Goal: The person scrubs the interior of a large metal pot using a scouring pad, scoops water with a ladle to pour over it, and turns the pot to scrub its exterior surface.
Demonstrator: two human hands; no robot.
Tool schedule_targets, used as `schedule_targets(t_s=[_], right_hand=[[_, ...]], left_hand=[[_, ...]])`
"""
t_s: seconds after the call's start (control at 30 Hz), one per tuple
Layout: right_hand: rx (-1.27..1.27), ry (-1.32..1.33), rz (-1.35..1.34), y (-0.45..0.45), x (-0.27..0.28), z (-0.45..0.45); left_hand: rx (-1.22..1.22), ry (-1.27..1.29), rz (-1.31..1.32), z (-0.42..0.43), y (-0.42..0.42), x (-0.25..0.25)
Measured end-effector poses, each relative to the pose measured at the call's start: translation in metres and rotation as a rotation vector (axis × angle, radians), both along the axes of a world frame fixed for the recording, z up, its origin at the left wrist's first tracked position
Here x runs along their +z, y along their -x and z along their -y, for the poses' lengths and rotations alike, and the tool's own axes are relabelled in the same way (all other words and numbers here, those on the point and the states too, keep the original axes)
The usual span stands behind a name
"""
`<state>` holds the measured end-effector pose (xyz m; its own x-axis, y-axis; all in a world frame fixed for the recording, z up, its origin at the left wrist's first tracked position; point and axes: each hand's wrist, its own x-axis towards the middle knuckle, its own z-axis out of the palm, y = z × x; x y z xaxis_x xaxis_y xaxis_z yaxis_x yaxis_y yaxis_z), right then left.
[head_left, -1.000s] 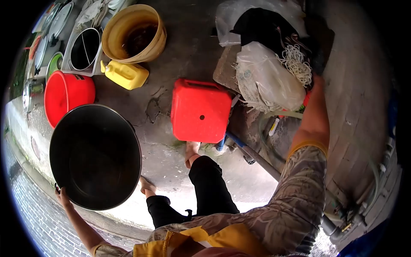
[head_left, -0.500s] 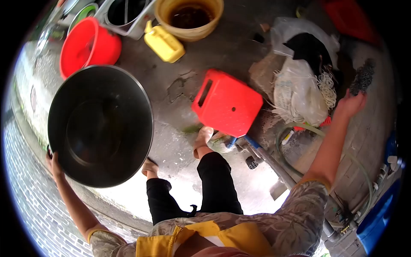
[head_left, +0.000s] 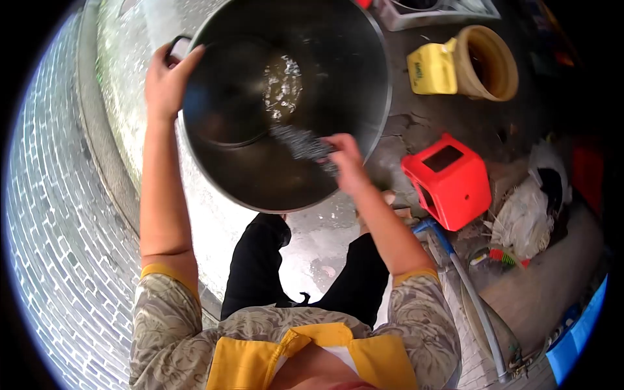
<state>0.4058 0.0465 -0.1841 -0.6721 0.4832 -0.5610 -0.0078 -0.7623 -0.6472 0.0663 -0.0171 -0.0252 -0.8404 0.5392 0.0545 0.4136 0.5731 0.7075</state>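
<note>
A large dark metal pot is tilted so that its round opening faces me, with a little shiny liquid inside. My left hand is closed on the pot's black handle at the upper left rim. Inside the opening, my right hand grips a grey metal mesh scrubber, which lies over the pot's inner side below the glinting liquid. Whether the scrubber touches the metal cannot be made out.
A red plastic stool stands to the right. Behind it are a yellow jug and a tan bucket with brown liquid. A white bag and a grey pipe lie at the right. Brick paving runs along the left.
The view has swung left toward the pot. My right hand has come from the bag's side with the scrubber and is now inside the pot's opening. My left hand still holds the handle.
</note>
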Motion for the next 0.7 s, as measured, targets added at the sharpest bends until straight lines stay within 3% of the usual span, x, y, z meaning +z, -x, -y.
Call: schedule_targets(t_s=[0.07,0.13,0.17,0.27,0.33,0.37,0.4,0.43,0.47,0.53,0.57,0.67,0.7], right_hand=[[0.285,-0.17,-0.07,0.052,-0.002,0.06],[0.527,-0.541,-0.218,0.085,-0.036,0.121],[0.55,-0.541,-0.234,0.093,-0.05,0.129],[1.167,-1.073,0.099,0.098,-0.119,0.135],[1.635,-1.374,0.323,0.08,-0.208,0.077],[1.721,-1.489,0.502,0.085,-0.22,0.038],[1.461,-1.781,0.775,0.088,-0.275,0.006],[1.657,-1.905,0.874,0.123,-0.224,-0.027],[1.651,-1.934,0.853,0.148,-0.219,-0.051],[1.649,-2.448,0.768,0.195,-0.23,-0.082],[1.63,-2.49,0.736,0.205,-0.24,-0.077],[1.506,-2.366,0.739,0.215,-0.282,-0.037],[1.514,-2.12,0.743,0.202,-0.314,-0.002]], left_hand=[[0.044,-0.23,0.006,0.006,0.0,-0.012],[0.197,-0.521,0.244,0.013,-0.016,-0.016],[0.283,-0.551,0.268,0.023,-0.021,-0.02],[0.428,-0.419,0.335,0.048,-0.04,-0.004],[0.44,-0.503,0.354,0.071,-0.05,-0.009],[0.422,-0.572,0.367,0.086,-0.056,-0.014],[0.407,-0.638,0.376,0.099,-0.065,-0.019],[0.388,-0.733,0.372,0.111,-0.073,-0.024],[0.363,-0.831,0.36,0.121,-0.082,-0.029],[0.511,-0.927,0.269,0.122,-0.116,-0.026],[0.592,-0.971,0.253,0.125,-0.129,-0.025],[0.509,-0.98,0.188,0.138,-0.15,-0.036],[0.494,-0.978,0.172,0.138,-0.152,-0.039]])
